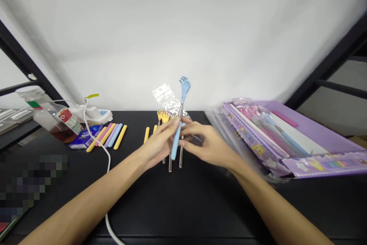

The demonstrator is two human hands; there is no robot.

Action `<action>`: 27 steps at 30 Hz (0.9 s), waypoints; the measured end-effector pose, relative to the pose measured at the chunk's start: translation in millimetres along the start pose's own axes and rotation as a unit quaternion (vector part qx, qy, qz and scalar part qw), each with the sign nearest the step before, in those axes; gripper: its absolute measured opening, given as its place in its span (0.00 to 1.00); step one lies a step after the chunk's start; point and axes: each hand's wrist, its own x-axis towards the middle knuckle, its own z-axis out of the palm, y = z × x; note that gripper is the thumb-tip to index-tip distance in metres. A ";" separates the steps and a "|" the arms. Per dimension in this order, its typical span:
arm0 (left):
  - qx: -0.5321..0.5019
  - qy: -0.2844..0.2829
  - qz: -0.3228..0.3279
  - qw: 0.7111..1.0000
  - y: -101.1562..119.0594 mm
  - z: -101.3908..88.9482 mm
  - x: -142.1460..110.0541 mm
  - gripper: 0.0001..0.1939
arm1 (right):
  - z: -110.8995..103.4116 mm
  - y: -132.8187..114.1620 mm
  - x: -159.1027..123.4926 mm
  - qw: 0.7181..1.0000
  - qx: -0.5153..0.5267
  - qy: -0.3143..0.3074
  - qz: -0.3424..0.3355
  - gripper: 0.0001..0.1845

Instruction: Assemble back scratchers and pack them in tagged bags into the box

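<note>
Both hands meet over the middle of the black table (183, 206). My left hand (159, 143) pinches the handle of a blue back scratcher (181, 111) that stands upright with its claw head at the top. My right hand (208, 143) closes its fingers on the same scratcher from the right. A clear plastic wrapper (168, 98) sticks up beside the claw head. Under the hands lie yellow-headed scratchers (163, 116) and metal rods (175, 163).
Several coloured handle sleeves (110, 135) lie in a row at the left, next to a blue packet (83, 138), a plastic bottle (50, 117) and a white cable (107, 161). A purple box (309, 141) of packed scratchers sits at the right.
</note>
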 end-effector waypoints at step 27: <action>0.072 0.284 0.108 0.950 2.7 -52.5 12.3 0.37 | -67.4 6.8 -11.3 0.979 -0.015 -0.079 0.188 0.17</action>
